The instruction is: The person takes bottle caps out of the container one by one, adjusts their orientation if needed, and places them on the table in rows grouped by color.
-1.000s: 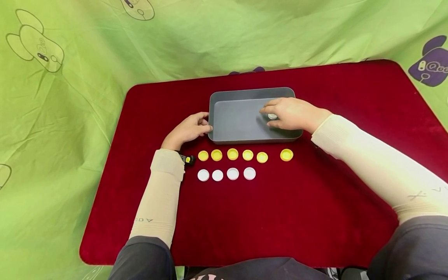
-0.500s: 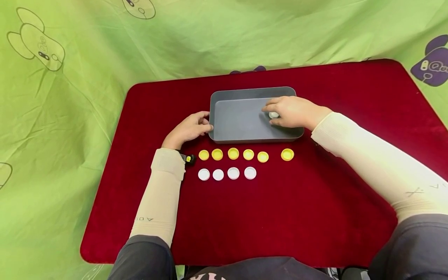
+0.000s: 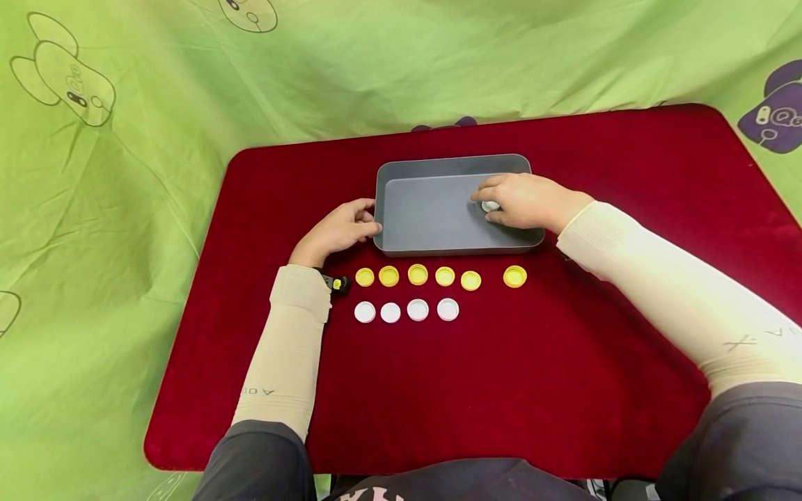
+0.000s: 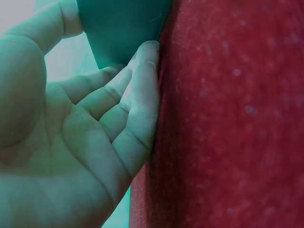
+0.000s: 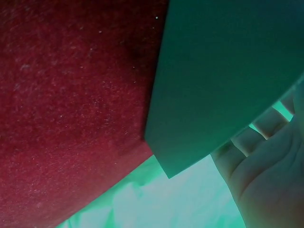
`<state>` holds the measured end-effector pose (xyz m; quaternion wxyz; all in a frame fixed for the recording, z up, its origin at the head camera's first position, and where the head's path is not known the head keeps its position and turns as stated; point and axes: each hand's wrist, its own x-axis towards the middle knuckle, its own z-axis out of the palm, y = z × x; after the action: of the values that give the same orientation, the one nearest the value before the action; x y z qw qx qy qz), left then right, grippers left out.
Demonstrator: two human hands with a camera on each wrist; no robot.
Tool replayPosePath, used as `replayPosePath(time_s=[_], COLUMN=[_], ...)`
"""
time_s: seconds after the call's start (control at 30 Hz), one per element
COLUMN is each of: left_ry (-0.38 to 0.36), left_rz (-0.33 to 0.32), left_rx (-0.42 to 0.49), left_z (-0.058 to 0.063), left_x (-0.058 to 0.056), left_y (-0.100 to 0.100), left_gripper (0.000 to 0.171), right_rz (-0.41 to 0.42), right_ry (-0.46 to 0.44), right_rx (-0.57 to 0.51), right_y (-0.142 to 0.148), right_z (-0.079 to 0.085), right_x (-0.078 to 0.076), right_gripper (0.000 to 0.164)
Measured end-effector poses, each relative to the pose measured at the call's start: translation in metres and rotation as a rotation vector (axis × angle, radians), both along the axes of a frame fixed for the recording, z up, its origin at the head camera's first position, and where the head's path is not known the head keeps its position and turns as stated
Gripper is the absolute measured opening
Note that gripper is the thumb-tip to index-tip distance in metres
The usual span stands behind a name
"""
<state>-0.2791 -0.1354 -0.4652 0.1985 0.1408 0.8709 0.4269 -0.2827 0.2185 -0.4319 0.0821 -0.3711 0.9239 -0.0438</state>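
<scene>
A grey rectangular tray (image 3: 432, 216) lies on the red table. My left hand (image 3: 338, 229) holds its left end, the thumb tip at the rim and the other fingers (image 4: 137, 95) against the outer wall, low near the cloth. Inside the tray, toward its right end, my right hand (image 3: 523, 202) has thumb and fingers around a white bottle cap (image 3: 491, 206), partly covered by the fingers. From the right wrist the tray wall (image 5: 213, 85) hides the cap and the fingertips; only the palm and finger bases (image 5: 266, 156) show behind the rim.
In front of the tray runs a row of several yellow caps (image 3: 418, 275), one yellow cap (image 3: 515, 276) set apart at the right. Nearer lies a row of several white caps (image 3: 418, 309). Green cloth (image 3: 351, 76) hangs behind and beside the red table (image 3: 501, 390).
Over the past second my right hand shifts very slightly right within the tray, still around the white cap. My left hand stays at the tray's left end; the cap rows are unchanged.
</scene>
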Motion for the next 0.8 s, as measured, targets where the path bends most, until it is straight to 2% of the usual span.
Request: replayPosePath(time_s=[0.4,0.8], left_ry=[-0.016,0.005], left_rz=[0.008,0.005], left_rx=[0.009,0.012], left_z=[0.0008,-0.0005], left_x=[0.0015,0.0002], left_y=[0.0004,0.0000], left_gripper=[0.057,0.056], right_rz=[0.007,0.027], right_ry=[0.009,0.043], right_rx=[-0.018,-0.014], right_y=[0.0017,0.0018], right_z=[-0.0044,-0.0048], right_x=[-0.0005,0.0006], right_gripper=[0.040,0.037])
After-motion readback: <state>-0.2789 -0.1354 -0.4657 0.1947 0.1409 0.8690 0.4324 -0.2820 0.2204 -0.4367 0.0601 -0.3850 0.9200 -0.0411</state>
